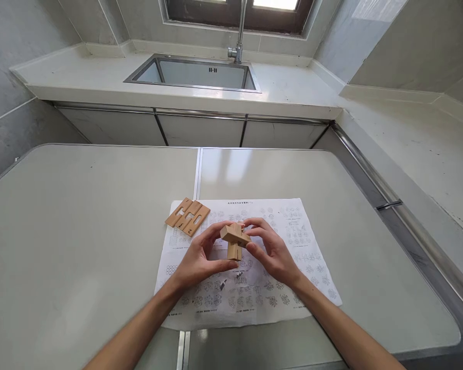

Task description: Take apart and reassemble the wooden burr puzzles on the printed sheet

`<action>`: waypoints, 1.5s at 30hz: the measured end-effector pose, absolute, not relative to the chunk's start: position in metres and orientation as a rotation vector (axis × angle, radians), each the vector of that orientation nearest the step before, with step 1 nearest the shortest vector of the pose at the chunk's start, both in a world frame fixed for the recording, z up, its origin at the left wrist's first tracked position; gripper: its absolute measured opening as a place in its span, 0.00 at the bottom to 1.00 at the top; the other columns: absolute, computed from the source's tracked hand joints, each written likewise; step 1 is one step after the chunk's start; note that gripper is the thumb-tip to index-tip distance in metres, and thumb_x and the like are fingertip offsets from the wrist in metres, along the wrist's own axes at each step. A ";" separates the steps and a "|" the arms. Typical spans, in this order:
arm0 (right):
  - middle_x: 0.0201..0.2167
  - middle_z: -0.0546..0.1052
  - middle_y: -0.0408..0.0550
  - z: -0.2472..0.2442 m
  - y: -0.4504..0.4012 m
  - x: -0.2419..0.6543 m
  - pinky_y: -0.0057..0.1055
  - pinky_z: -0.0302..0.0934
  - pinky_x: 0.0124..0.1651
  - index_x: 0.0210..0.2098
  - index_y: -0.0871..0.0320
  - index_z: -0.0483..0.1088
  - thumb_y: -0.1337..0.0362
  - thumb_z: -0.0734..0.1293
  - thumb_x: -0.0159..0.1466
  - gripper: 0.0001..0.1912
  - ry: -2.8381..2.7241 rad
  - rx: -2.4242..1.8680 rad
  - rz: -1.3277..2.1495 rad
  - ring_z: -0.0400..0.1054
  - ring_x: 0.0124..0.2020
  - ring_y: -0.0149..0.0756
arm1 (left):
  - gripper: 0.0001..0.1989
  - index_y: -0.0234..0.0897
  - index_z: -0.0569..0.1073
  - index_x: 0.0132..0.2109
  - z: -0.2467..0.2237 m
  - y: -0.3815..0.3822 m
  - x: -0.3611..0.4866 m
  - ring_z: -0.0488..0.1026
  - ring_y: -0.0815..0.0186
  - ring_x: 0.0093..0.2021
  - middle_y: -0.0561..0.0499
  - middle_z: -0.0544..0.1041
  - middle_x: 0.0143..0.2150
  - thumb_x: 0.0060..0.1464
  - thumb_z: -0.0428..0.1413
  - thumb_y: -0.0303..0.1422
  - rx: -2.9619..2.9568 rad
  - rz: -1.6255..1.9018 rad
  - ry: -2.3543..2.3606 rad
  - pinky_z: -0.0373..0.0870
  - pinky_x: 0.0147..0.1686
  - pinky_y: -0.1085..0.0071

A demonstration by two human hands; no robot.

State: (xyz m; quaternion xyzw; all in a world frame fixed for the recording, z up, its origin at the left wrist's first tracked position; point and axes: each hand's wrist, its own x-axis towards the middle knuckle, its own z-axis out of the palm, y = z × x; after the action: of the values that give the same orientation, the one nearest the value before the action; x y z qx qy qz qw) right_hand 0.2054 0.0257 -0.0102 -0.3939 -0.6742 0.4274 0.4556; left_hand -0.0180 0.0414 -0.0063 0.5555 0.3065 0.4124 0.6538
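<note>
Crossed wooden blocks (234, 235) are held together above a printed sheet (289, 303) covered in small diagrams. My left hand (202, 257) grips them from the left, its thumb at the bottom of the upright block. From the right, my right hand (272, 252) has its thumb and fingers on the block lying across. Fingers hide part of the blocks. Flat wooden pieces with slots and dark numbers (188, 217) lie side by side at the sheet's upper left corner, untouched.
The pale folding table (81, 221) has a metal seam down its middle. Behind it are a counter (285, 87) with a sink (196, 74) and tap (238, 46). Another counter (416, 139) runs along the right.
</note>
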 end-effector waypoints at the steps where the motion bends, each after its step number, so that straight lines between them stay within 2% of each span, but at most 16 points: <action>1: 0.55 0.73 0.54 -0.010 0.026 0.206 0.50 0.65 0.64 0.48 0.49 0.77 0.53 0.67 0.75 0.10 -1.644 -0.965 1.069 0.69 0.60 0.50 | 0.35 0.49 0.75 0.63 -0.007 0.041 -0.018 0.68 0.47 0.68 0.46 0.77 0.63 0.49 0.75 0.36 1.260 0.942 0.696 0.61 0.68 0.53; 6: 0.52 0.74 0.53 -0.013 0.028 0.207 0.50 0.66 0.63 0.48 0.48 0.77 0.52 0.67 0.74 0.11 -1.591 -0.947 1.099 0.70 0.59 0.50 | 0.35 0.48 0.74 0.63 -0.007 0.038 -0.016 0.69 0.48 0.68 0.45 0.77 0.64 0.50 0.75 0.37 1.292 0.950 0.738 0.61 0.68 0.51; 11: 0.51 0.75 0.53 -0.014 0.028 0.212 0.47 0.67 0.60 0.48 0.50 0.78 0.49 0.65 0.74 0.14 -1.505 -0.929 1.204 0.70 0.57 0.50 | 0.31 0.47 0.72 0.63 -0.006 0.040 -0.016 0.72 0.50 0.65 0.45 0.76 0.64 0.55 0.72 0.36 1.370 1.030 0.881 0.67 0.65 0.53; 14: 0.43 0.78 0.51 -0.017 0.029 0.215 0.44 0.69 0.52 0.46 0.51 0.77 0.49 0.66 0.74 0.15 -1.390 -0.998 1.277 0.72 0.46 0.46 | 0.30 0.47 0.72 0.63 -0.006 0.043 -0.019 0.76 0.53 0.59 0.46 0.78 0.61 0.56 0.71 0.36 1.535 1.069 1.088 0.71 0.60 0.55; 17: 0.33 0.76 0.46 -0.020 0.031 0.217 0.40 0.67 0.44 0.45 0.52 0.77 0.50 0.67 0.72 0.13 -1.226 -1.077 1.311 0.68 0.34 0.40 | 0.32 0.47 0.70 0.64 -0.007 0.044 -0.022 0.77 0.55 0.53 0.47 0.79 0.59 0.55 0.71 0.35 1.777 1.076 1.267 0.74 0.55 0.56; 22: 0.31 0.74 0.45 -0.020 0.036 0.216 0.36 0.62 0.37 0.44 0.52 0.76 0.51 0.68 0.70 0.13 -1.043 -1.175 1.295 0.63 0.29 0.36 | 0.31 0.45 0.68 0.64 -0.013 0.046 -0.024 0.75 0.52 0.59 0.45 0.78 0.60 0.57 0.69 0.33 2.040 1.000 1.258 0.74 0.58 0.53; 27: 0.29 0.68 0.41 -0.014 0.037 0.216 0.32 0.58 0.32 0.42 0.52 0.72 0.50 0.62 0.73 0.15 -1.082 -1.291 1.260 0.58 0.26 0.34 | 0.32 0.45 0.68 0.64 -0.016 0.047 -0.023 0.72 0.48 0.63 0.43 0.76 0.61 0.56 0.69 0.33 2.160 0.932 1.242 0.72 0.62 0.48; 32: 0.27 0.66 0.40 -0.015 0.037 0.219 0.31 0.55 0.29 0.38 0.53 0.70 0.51 0.59 0.74 0.15 -1.230 -1.434 1.158 0.59 0.27 0.35 | 0.32 0.45 0.66 0.65 -0.015 0.046 -0.023 0.74 0.49 0.61 0.43 0.77 0.60 0.57 0.69 0.34 2.196 0.884 1.226 0.73 0.59 0.49; 40: 0.32 0.73 0.44 -0.017 0.037 0.216 0.34 0.57 0.35 0.35 0.54 0.71 0.57 0.59 0.73 0.14 -1.540 -1.524 0.918 0.64 0.32 0.38 | 0.30 0.44 0.68 0.63 -0.009 0.048 -0.027 0.74 0.49 0.58 0.44 0.78 0.57 0.57 0.68 0.35 2.287 0.849 1.241 0.74 0.57 0.50; 45: 0.34 0.76 0.46 -0.019 0.036 0.213 0.36 0.60 0.36 0.38 0.53 0.74 0.58 0.57 0.74 0.15 -1.675 -1.536 0.823 0.69 0.33 0.40 | 0.30 0.43 0.69 0.63 -0.011 0.049 -0.029 0.73 0.48 0.58 0.44 0.78 0.57 0.56 0.67 0.33 2.375 0.778 1.262 0.73 0.58 0.48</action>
State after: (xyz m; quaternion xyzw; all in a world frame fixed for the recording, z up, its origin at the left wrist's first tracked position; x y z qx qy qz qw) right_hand 0.2128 0.0365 -0.0192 -0.5941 -0.6481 0.3184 0.3544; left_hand -0.0293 0.0492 -0.0105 0.8360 0.4441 0.2737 0.1701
